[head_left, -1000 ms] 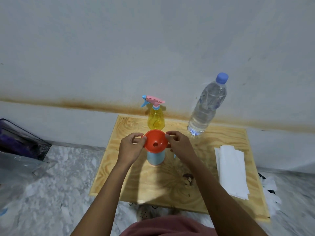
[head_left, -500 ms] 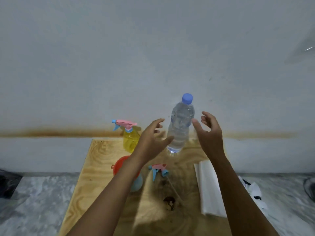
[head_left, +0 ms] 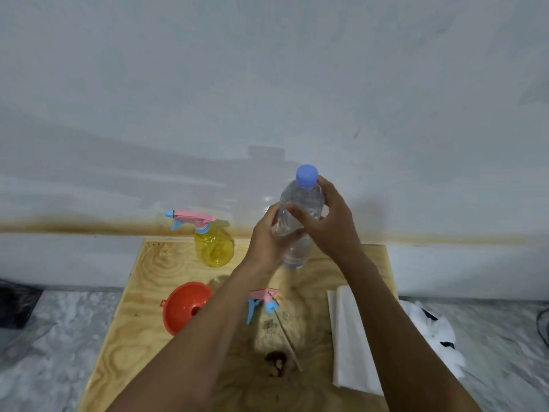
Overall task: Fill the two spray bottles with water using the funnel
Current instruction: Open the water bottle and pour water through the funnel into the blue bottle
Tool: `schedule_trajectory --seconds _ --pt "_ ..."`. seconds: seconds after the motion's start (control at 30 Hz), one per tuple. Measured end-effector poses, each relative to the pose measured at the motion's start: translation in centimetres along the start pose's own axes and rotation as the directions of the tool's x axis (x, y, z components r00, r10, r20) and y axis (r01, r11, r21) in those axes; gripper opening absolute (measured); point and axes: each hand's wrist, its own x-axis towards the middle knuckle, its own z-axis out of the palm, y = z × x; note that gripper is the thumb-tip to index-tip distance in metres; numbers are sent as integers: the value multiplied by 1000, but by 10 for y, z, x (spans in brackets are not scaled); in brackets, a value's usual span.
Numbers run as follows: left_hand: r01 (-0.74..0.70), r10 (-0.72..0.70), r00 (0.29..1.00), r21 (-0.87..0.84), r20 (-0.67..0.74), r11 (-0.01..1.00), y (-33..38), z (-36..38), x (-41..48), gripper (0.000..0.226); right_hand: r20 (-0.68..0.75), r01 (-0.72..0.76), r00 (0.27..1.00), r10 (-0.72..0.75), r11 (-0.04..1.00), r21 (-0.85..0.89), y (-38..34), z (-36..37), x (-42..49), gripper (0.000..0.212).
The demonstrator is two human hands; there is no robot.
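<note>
A clear water bottle [head_left: 297, 251] with a blue cap [head_left: 307, 175] stands at the back of the wooden board [head_left: 148, 281]. My left hand [head_left: 267, 236] wraps its left side and my right hand [head_left: 329, 221] grips its right side near the shoulder. A yellow spray bottle [head_left: 214, 248] with a pink and blue trigger head stands to the left. The red funnel [head_left: 184, 304] sits in a bottle that my left forearm hides. A loose pink and blue spray head [head_left: 264, 301] with its tube lies on the board.
A folded white cloth [head_left: 350, 337] lies on the board's right side. The wall rises just behind the board. Marble floor surrounds it, with white crumpled material [head_left: 436, 331] at the right and a dark bag [head_left: 15, 304] at the far left.
Both hands left the funnel, rose toward the water bottle and have closed on it. The camera view has tilted up and shifted.
</note>
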Motion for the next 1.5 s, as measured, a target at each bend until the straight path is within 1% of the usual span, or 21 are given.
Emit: schedule_trajectory --seconds 0.17,0.23,0.4,0.47,0.63,0.87,1.0,1.1,1.17,1.27,1.33,1.37,1.43,1.5 --pt "4 -2 1000 -47 23 999 5 -2 -4 52 -2 19 1000 -19 1000 4 -4 -2 -6 65" --pt "7 -4 1000 -91 27 996 7 -1 -9 51 -11 21 1000 -21 1000 19 -7 -4 -13 64" --pt "-112 111 991 22 69 993 20 -2 -33 40 -91 19 996 -14 998 64 -18 -16 -42 61" --pt "-127 121 988 62 99 990 22 -2 -44 42 -104 19 995 -12 997 69 -22 -22 -55 62" --pt "-57 47 993 87 111 995 7 4 -76 59 -80 6 997 -3 1000 28 -21 -27 -87 64" --pt "-18 7 992 87 126 996 -6 1 -101 65 -87 -11 996 13 1000 21 -17 -19 -116 63" --pt "-12 1 992 88 123 996 -7 -1 -110 61 -81 -10 997 12 1000 30 -16 -14 -125 64" --pt "-17 7 993 78 120 997 -5 -1 -116 60 -89 16 996 -14 1000 17 -16 -15 -130 63" --pt "-23 14 993 73 117 997 -4 0 -119 61 -73 18 997 -18 1000 0 -13 -17 -131 65" --pt "-20 14 993 56 116 998 -1 0 -124 70 18 -4 1000 5 1000 -22 -11 -26 -131 71" --pt "-21 15 993 50 115 999 0 0 -125 70 67 -9 998 11 1000 -24 -15 -36 -132 68" --pt "-26 20 993 45 114 999 0 0 -125 68 55 -1 998 2 1000 -19 -18 -42 -133 64" --pt "-37 33 993 39 113 999 4 -1 -127 66 -35 25 999 -26 1000 -14 -28 -52 -133 56" --pt "-68 63 992 39 110 997 12 -2 -131 69 -123 50 991 -56 997 -51 -40 -59 -131 48"
